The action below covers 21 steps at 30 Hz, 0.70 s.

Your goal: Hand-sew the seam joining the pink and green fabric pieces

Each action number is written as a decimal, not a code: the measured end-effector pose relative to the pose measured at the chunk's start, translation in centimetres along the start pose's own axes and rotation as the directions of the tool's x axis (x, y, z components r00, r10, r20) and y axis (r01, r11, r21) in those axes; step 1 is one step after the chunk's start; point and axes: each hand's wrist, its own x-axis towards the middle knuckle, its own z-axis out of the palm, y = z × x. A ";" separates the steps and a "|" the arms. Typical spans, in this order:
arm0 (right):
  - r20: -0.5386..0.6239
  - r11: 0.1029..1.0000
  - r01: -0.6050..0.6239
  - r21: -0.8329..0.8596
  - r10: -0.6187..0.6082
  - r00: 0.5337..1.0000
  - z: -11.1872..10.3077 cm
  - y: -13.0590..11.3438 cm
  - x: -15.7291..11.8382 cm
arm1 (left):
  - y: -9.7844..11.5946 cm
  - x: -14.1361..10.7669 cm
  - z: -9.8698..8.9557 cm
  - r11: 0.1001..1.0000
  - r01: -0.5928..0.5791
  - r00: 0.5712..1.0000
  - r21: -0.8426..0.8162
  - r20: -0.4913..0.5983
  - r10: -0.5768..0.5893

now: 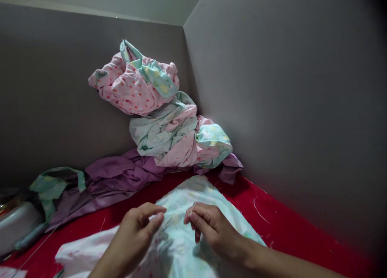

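My left hand (139, 226) is held over a pale mint-green cloth (193, 189) with faint yellow patches. Its thumb and forefinger come together in a pinch; anything between the tips is too small to make out. To its right, my right hand (208, 225) is closed, thumb against a curled forefinger. A tiny pale glint shows at those fingertips, but I cannot tell what it is. The two hands face each other a short gap apart. A white cloth with pink marks (84, 247) lies beneath and beside my left forearm.
Bundled pink and mint fabric (136, 88) is heaped in the corner against grey panels (272, 88). Purple cloth (121, 173) stretches along the back. A white container (21, 225) stands at left, and loose threads (260, 211) lie on the red surface (290, 237).
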 end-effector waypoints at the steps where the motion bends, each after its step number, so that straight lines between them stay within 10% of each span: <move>1: 0.029 0.990 0.073 -0.119 -0.070 0.997 0.1 0.2 -0.2 | 0.3 -0.3 0.8 0.999 0.005 1.000 -0.034 0.026 -0.004; 15: 0.185 0.841 0.338 -0.422 -0.285 0.941 0.6 -0.5 -0.6 | 0.9 -1.5 4.9 0.928 0.056 0.998 -0.367 0.018 -0.054; 21: 0.190 0.986 0.067 -0.151 -0.038 0.981 1.4 -1.0 -0.9 | 1.1 -1.2 4.4 0.867 0.052 0.992 -0.496 -0.077 -0.104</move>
